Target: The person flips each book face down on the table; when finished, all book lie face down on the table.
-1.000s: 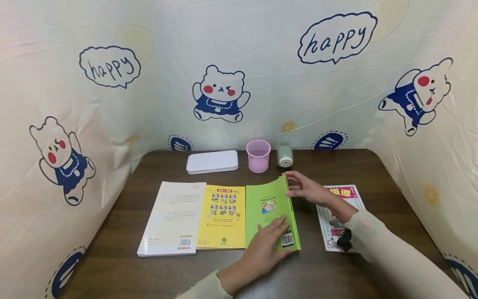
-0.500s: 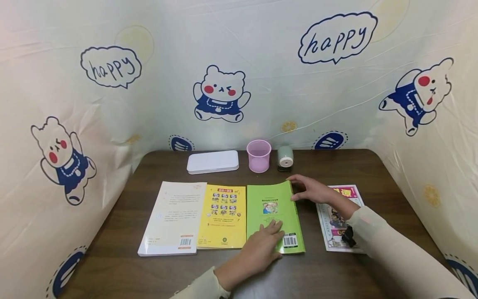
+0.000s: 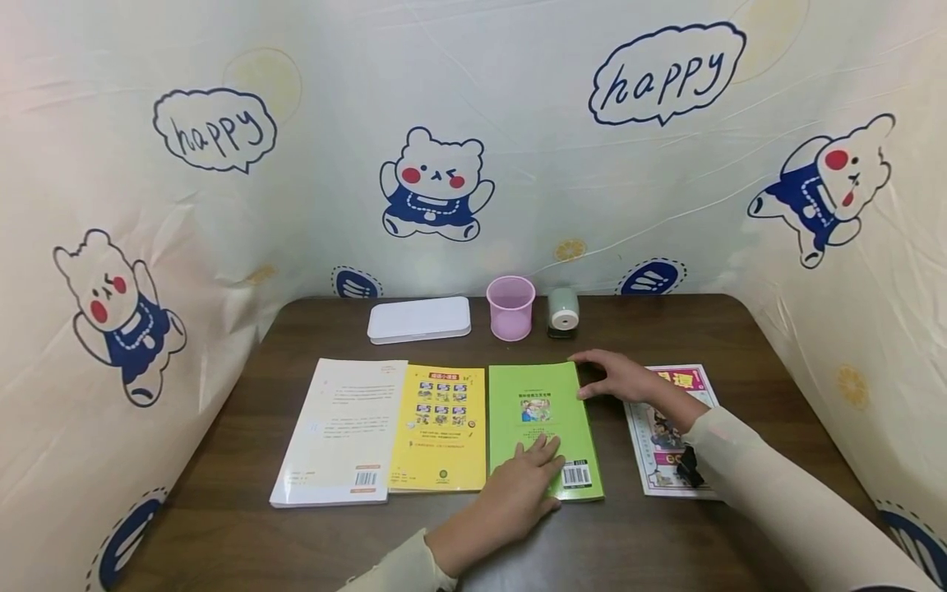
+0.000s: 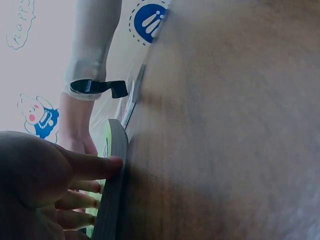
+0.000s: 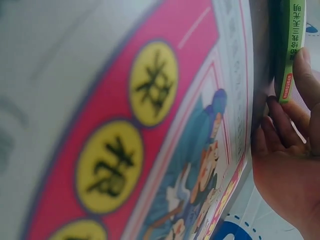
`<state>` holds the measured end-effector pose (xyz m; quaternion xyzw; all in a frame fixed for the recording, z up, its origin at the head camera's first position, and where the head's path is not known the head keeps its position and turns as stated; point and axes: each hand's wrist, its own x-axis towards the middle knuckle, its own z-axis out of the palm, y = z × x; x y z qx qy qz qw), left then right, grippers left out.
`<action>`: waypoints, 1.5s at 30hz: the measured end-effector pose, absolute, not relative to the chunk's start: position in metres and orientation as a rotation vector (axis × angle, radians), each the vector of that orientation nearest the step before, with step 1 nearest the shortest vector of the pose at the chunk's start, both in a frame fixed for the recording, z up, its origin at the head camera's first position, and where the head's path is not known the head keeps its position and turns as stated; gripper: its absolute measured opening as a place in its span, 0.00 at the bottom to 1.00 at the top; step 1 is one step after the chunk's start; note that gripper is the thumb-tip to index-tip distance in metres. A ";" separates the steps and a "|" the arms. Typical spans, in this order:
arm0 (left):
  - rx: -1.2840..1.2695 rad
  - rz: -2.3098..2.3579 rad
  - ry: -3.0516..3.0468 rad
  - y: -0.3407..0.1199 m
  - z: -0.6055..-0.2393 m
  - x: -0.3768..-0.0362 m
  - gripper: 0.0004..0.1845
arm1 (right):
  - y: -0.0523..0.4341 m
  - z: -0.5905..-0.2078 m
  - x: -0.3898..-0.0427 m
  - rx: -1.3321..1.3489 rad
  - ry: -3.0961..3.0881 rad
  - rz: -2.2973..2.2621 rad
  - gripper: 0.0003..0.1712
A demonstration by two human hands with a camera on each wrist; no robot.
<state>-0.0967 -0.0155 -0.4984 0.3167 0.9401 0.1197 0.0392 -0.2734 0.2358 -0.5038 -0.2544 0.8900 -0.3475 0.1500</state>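
We judge the green book (image 3: 543, 427) light and floppy, left hand (image 3: 518, 485) spread flat on it, right hand (image 3: 617, 376) open-fingered at its spine edge, the best hold.

A dark wooden table (image 3: 762, 353) stands before a bear-printed curtain (image 3: 562, 123).

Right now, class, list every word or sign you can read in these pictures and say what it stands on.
"happy": in two speech bubbles on the printed backdrop.
Barcode, digits unreadable: green book, also on the yellow book and white book.
Chinese cover titles on those books: too small to read.
Chinese characters in yellow circles on the pink magazine: blurred.
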 end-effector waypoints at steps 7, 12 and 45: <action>0.974 0.383 2.877 -0.017 -0.502 -0.097 0.33 | 0.236 -0.509 -0.276 -0.747 2.593 -0.950 0.41; 0.975 0.382 2.885 -0.017 -0.503 -0.097 0.33 | 0.234 -0.508 -0.277 -0.731 2.588 -0.932 0.41; 0.973 0.445 2.862 -0.022 -0.506 -0.098 0.32 | 0.232 -0.496 -0.274 -0.710 2.627 -0.778 0.45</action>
